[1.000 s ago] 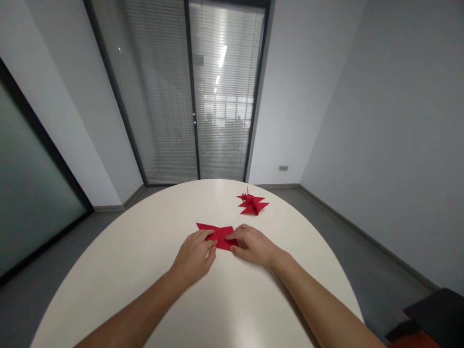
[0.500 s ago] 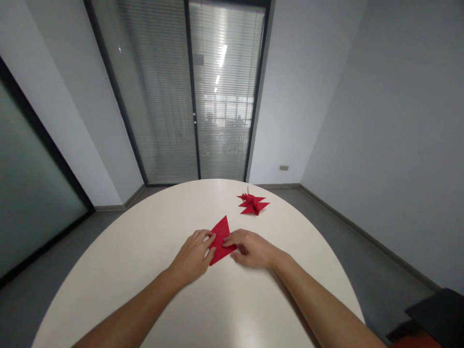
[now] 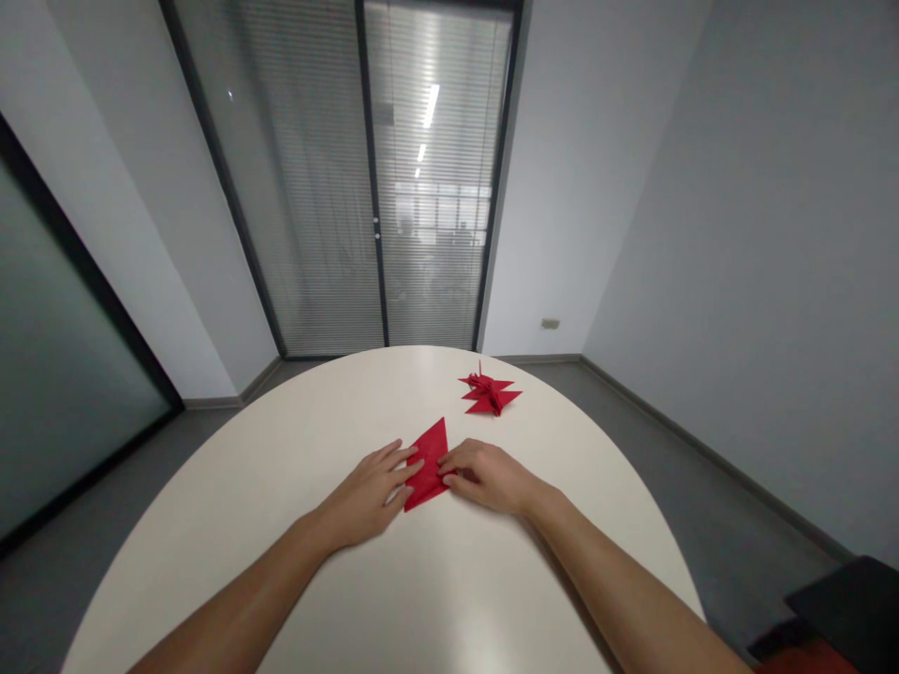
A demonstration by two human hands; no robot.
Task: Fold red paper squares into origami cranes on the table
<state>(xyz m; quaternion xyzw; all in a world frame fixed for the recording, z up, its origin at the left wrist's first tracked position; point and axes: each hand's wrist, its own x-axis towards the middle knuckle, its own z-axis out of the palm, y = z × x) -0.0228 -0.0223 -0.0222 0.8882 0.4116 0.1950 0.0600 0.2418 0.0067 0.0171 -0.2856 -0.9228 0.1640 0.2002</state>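
Note:
A red sheet of paper folded into a triangle [image 3: 430, 457] lies on the white round table [image 3: 295, 449] in front of me. My left hand [image 3: 369, 494] rests flat beside it, fingers stretched out and pressing on its left edge. My right hand [image 3: 488, 476] is curled, its fingertips pinching the paper's right edge. A finished red folded paper figure [image 3: 489, 393] sits farther back on the table, to the right of both hands.
The table's curved edge drops to grey floor on all sides. Glass doors with blinds [image 3: 372, 178] stand behind the table, and grey walls close in on the right. A dark object [image 3: 843, 608] shows at the bottom right corner.
The paper went from a wide flat shape to a narrow upright triangle. Since half a second ago my left fingers have stretched out flatter, and my right hand has curled closer onto the paper's edge.

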